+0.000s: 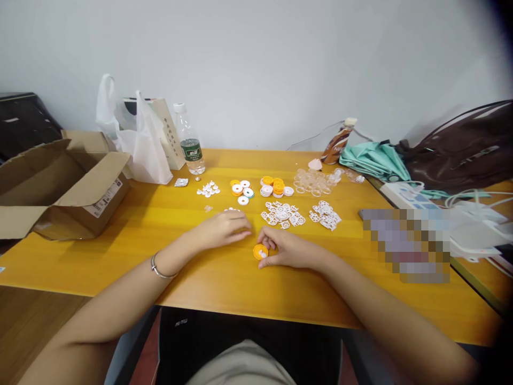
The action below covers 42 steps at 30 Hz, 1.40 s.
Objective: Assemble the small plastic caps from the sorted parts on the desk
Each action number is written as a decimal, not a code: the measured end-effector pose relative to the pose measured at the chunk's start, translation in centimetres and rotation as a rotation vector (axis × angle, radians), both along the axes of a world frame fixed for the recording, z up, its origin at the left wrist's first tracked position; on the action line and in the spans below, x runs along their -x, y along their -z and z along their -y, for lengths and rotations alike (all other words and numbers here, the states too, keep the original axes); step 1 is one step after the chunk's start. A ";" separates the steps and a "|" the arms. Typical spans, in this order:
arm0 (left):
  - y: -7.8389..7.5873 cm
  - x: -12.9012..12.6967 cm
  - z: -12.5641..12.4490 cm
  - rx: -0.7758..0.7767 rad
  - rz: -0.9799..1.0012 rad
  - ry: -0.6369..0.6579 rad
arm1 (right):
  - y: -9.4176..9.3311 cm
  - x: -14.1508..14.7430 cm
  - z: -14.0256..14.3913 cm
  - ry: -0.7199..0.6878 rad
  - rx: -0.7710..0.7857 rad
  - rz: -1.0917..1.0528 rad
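Note:
My right hand (286,247) pinches an orange round disc (257,252) by its edge, low over the table. A small white piece (263,253) shows on the disc's face. My left hand (228,229) hovers to the left of it with loosely bent fingers, the thumb apart, and nothing visible in them. Just beyond that hand lie small white parts (232,209), partly covered by it. Farther back are white and coloured rings (243,200), stacks of orange and white discs (278,185), and white knobbed pieces (208,188). White openwork pieces (282,213) lie beyond my right hand.
Clear rings (312,182) and a second pile of white openwork pieces (325,215) lie at the back right. An open cardboard box (96,198), a plastic bag (144,149) and a water bottle (192,149) stand left. A brown-labelled bottle (339,141) stands near a teal cloth bundle (374,160).

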<state>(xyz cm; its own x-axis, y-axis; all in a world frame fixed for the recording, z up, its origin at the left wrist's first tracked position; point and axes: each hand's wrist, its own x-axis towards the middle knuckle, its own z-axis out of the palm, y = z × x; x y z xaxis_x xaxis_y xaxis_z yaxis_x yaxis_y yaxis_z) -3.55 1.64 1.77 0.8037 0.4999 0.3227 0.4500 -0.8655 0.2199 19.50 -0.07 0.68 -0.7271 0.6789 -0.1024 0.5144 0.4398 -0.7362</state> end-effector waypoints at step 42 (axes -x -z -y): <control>1.4 -3.4 2.0 -0.150 -0.008 0.005 | 0.2 0.4 -0.3 -0.004 -0.048 -0.043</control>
<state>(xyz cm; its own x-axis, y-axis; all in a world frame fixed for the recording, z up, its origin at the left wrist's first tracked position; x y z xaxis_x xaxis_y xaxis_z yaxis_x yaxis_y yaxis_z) -0.17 -0.37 0.32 0.8090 0.4422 0.3873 0.4464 -0.8908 0.0847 19.11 0.27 0.49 -0.7329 0.6793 -0.0378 0.4806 0.4775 -0.7355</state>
